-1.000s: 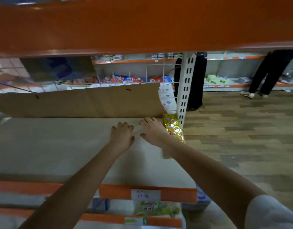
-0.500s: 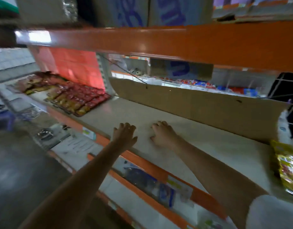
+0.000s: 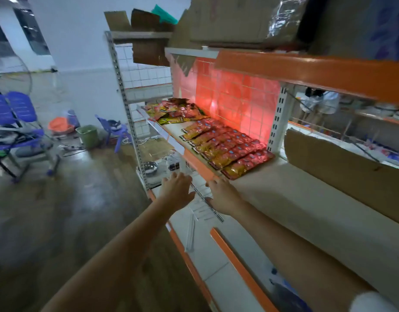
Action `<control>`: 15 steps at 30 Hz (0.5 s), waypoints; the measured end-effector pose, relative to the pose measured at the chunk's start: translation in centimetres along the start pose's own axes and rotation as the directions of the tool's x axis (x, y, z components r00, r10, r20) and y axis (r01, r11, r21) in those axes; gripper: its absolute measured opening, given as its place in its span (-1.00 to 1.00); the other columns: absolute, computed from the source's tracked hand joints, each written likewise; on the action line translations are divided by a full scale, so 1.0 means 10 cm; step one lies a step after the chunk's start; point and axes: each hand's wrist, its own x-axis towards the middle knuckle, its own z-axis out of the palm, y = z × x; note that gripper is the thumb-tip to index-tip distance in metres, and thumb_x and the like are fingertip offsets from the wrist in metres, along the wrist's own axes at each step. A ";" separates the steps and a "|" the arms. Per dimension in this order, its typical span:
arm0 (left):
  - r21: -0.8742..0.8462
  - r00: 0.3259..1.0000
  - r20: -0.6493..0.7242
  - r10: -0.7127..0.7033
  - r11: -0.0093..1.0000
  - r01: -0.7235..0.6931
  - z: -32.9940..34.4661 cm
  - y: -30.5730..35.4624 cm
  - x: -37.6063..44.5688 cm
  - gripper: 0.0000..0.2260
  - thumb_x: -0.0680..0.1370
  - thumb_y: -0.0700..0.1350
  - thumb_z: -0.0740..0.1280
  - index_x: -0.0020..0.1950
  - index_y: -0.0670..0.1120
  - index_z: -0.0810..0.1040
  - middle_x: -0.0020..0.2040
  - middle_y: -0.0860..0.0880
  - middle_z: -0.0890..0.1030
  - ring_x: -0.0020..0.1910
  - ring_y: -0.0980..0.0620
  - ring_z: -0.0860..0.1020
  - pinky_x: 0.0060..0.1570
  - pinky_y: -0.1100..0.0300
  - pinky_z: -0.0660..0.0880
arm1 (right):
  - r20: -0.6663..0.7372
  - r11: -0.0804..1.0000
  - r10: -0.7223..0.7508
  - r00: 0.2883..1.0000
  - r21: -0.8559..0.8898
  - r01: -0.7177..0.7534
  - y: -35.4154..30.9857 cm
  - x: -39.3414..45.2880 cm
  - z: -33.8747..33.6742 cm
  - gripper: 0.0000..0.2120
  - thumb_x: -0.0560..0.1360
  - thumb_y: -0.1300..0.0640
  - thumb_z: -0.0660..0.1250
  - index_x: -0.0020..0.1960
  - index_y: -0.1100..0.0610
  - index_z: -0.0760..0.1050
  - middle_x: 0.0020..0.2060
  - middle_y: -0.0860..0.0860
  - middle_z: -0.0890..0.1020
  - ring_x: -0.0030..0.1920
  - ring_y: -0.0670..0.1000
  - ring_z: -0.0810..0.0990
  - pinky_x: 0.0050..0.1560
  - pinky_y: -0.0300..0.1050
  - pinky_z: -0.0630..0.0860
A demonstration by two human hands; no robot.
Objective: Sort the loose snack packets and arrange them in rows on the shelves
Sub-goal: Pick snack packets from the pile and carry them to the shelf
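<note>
Head view, glossy foil packets (image 3: 227,149), flat rows, smooth shelf (image 3: 306,199)

Red-and-gold snack packets (image 3: 227,149) lie flat in overlapping rows on the shelf (image 3: 295,199) — a loose pile (image 3: 173,111) beyond.

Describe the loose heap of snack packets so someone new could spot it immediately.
Find the red-lit tiled back panel of the orange-edged shelf. In front of it lie neat rows of red-gold packets. The loose heap sits beyond them at the shelf's far end, jumbled and overlapping, unlike the rows.
</note>
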 end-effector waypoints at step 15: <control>0.082 0.987 -0.023 -0.161 0.983 0.162 0.10 -2.46 1.85 -0.58 0.58 0.13 0.15 0.36 -0.05 0.36 0.30 -0.09 0.42 0.29 -0.09 0.36 0.18 0.00 0.36 | 0.021 0.993 -0.058 0.998 0.104 0.056 -0.88 3.30 -0.02 -0.53 0.55 0.01 0.23 0.39 0.18 0.28 0.39 0.12 0.28 0.36 0.14 0.28 0.32 0.03 0.33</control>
